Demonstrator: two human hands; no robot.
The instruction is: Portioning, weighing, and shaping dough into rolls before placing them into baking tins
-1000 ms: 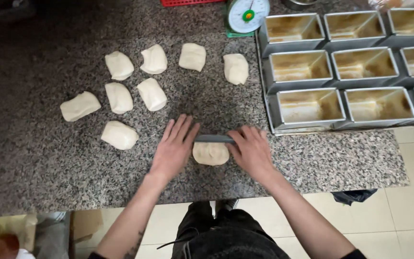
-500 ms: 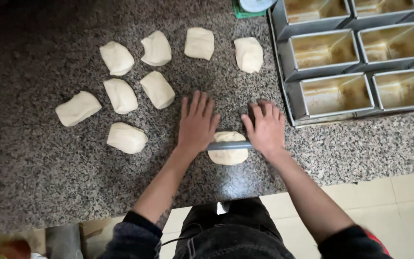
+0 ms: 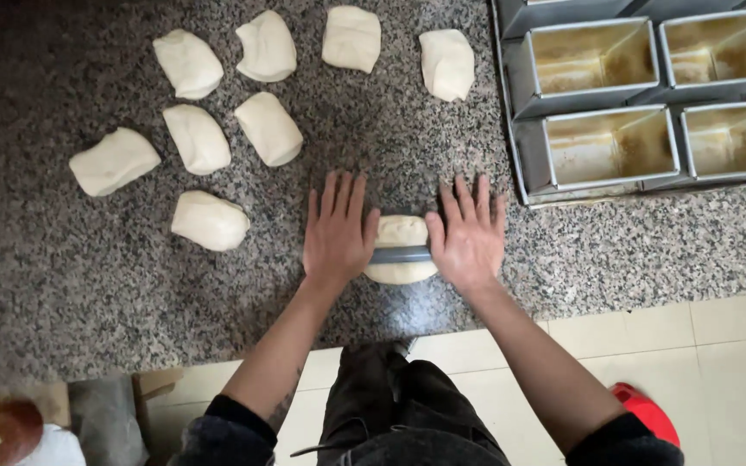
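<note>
**Dough Flattened Under a Grey Rolling Pin on the Granite Counter**

A pale, rounded piece of dough (image 3: 400, 233) is pinned beneath a slim grey rolling pin (image 3: 401, 255) near the front edge of the speckled grey granite counter (image 3: 62, 285). The left hand (image 3: 337, 235) is laid flat over one end of the pin, fingers spread wide and stretched forward, nothing gripped. The right hand (image 3: 468, 237) is pressed down on the other end in the same way, palm down, fingers splayed. Only the middle stretch of the pin is seen between the palms; its ends are hidden, so its full length cannot be told.

Eight more pale dough portions (image 3: 268, 128) are scattered well apart from the hands, up and to the left. A set of rectangular metal loaf tins (image 3: 608, 147) is parked at the counter's right side, its insides apparently greased.
</note>
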